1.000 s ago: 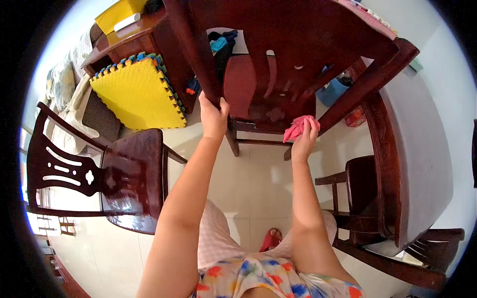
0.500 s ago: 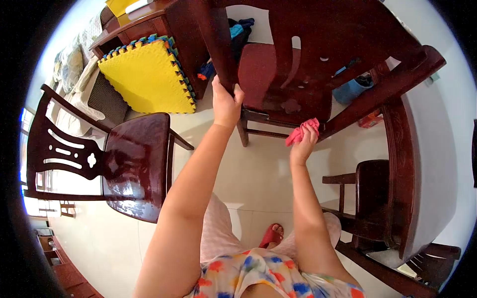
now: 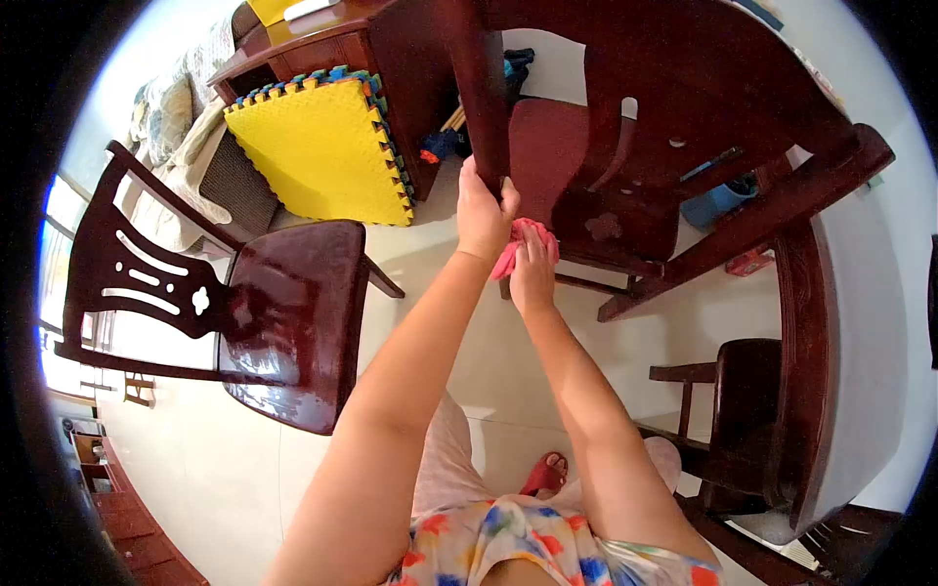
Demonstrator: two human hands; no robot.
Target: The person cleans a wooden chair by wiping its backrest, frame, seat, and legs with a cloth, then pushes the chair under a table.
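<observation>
Before me a dark red-brown wooden chair (image 3: 625,156) shows its back, with carved slots and a flower-shaped cutout low down. My left hand (image 3: 486,213) is wrapped round the left upright of that chair. Close beside it, my right hand (image 3: 533,269) presses a crumpled pink cloth (image 3: 506,262) against the lower left part of the chair back. The fingers are closed over the cloth, which covers the spot they touch.
A second wooden chair (image 3: 293,313) stands at left. Behind it a yellow foam mat (image 3: 322,151) leans on a dark cabinet (image 3: 415,78). On the right are a table (image 3: 860,342) and another chair (image 3: 747,410). A blue bucket (image 3: 718,207) stands beyond the held chair.
My right hand has moved left with the pink cloth, from the chair back's lower right to its left side near my left hand. My left hand keeps its hold on the upright.
</observation>
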